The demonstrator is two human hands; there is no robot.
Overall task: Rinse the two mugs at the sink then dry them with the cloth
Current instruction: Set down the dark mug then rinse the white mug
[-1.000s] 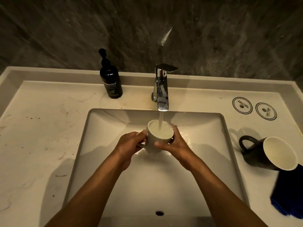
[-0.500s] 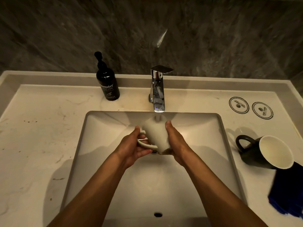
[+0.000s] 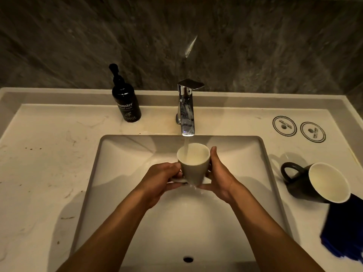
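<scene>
A dark stone wall (image 3: pixel 255 46) rises behind a pale marble counter (image 3: pixel 43 154) with a square sink (image 3: pixel 121 193) set into it. Both hands hold a grey mug (image 3: pixel 193 165) upright over the basin, under the tap (image 3: pixel 186 112), and a stream of water (image 3: pixel 186 149) falls into its open mouth. The left hand (image 3: pixel 161 179) curls round the handle side, though the handle itself is mostly hidden, so the exact grip is hard to make out. The right hand (image 3: pixel 220 177) cups the other wall and the base, fingers wrapped against it. Drops fall from under the mug. On the counter to the right, a black mug (image 3: pixel 306 183) lies on its side, white mouth turned toward the near right, its rim touching a blue cloth (image 3: pixel 345 230) at the edge. A soap bottle (image 3: pixel 125 103) stands left of the tap.
</scene>
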